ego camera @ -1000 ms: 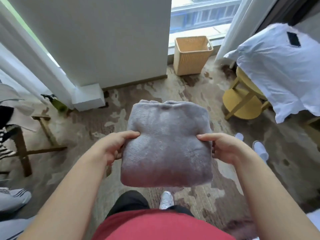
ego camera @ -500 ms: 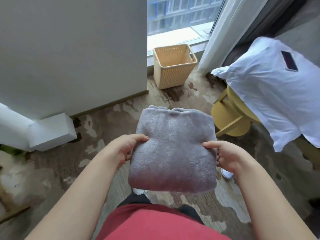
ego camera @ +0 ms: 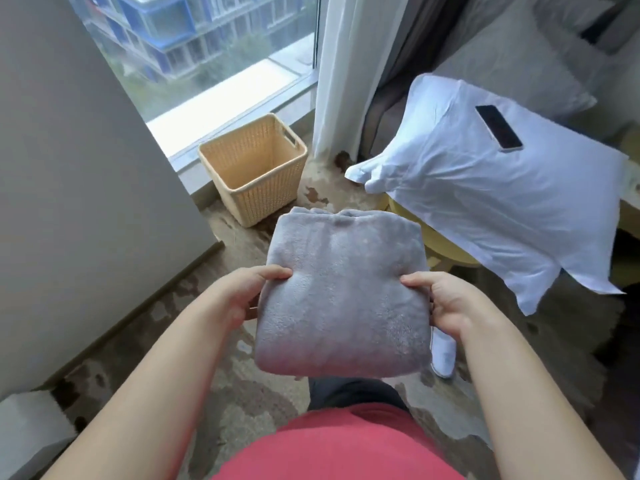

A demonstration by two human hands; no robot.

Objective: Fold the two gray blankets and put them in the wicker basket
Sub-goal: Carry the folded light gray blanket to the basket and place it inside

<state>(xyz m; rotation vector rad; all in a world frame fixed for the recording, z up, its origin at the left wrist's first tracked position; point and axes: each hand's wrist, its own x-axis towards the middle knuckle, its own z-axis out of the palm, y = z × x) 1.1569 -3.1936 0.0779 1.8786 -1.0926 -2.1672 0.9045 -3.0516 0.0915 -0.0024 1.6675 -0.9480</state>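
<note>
A folded gray blanket is held level in front of my chest, above the floor. My left hand grips its left edge, thumb on top and fingers underneath. My right hand grips the right edge the same way. The wicker basket stands on the floor by the window, beyond the blanket and slightly left; I see nothing inside it. Only one gray blanket is in view.
A white cloth with a phone on it covers a table at the right, over a yellow stool. A white wall panel stands at the left, curtains behind the basket. My white shoe shows below the blanket.
I have walked closer to the basket, carrying the blanket with both hands; the basket now looks larger and nearer, and the view has swung left to right across the room.
</note>
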